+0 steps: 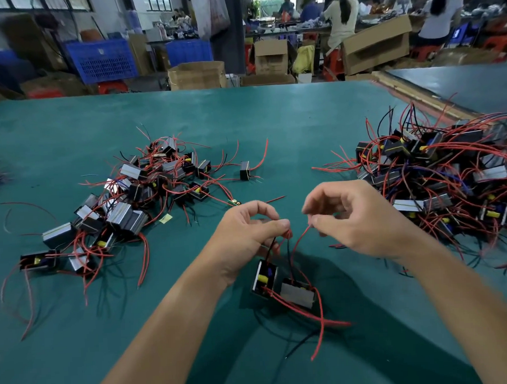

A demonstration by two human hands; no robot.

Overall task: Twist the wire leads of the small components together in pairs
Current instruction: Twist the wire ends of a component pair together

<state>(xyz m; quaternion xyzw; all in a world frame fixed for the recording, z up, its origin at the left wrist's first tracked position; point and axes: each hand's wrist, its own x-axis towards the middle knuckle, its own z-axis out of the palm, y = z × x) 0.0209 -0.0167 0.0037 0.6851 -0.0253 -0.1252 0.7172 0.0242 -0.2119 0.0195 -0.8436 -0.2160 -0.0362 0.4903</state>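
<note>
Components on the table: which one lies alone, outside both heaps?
The black component just right of the left heap; the others are heaped or side by side.

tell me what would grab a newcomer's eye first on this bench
First the hands at centre: the left hand pinches red and black wire leads, and the right hand pinches a red lead. Both are above two small components lying side by side on the green table. Then the tangles of components and red wire: a left pile and a denser right pile.
</note>
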